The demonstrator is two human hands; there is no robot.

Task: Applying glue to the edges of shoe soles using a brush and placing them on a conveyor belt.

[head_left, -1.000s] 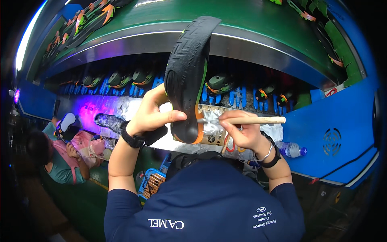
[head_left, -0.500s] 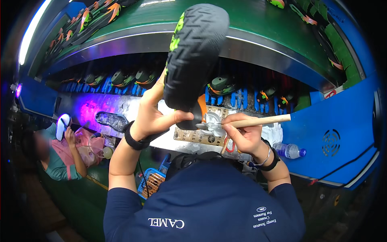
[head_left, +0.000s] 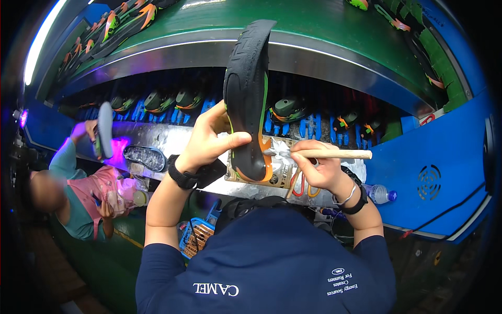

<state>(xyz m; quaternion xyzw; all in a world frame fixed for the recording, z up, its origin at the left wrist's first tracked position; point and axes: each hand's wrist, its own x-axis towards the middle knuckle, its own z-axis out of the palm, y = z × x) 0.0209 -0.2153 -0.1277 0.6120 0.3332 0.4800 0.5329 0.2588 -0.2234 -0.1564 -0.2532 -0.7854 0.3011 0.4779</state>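
Note:
My left hand [head_left: 212,144] grips a black shoe sole [head_left: 248,94] with orange and green edging, its fingers behind and thumb across the near half. The sole stands tilted up, its patterned tread partly turned toward me. In my right hand [head_left: 321,167] is a brush [head_left: 340,154] with a pale wooden handle, pinched between thumb and fingers. Its tip is at the orange edge of the sole; whether it touches is hard to tell. Below the tip lies a whitish, smeared container [head_left: 281,147] on printed brown cardboard [head_left: 238,174].
Shoes on blue holders [head_left: 290,111] line the far side beneath a green shelf [head_left: 334,36]. A dark tray [head_left: 144,157], red-handled scissors [head_left: 298,187] and a water bottle [head_left: 380,194] lie around. A co-worker [head_left: 78,196] at left holds up a pale sole [head_left: 105,131].
My left hand has lowered and turned the sole so its edge faces right. The brush has moved slightly up from the container to the sole's edge. The co-worker has raised their sole.

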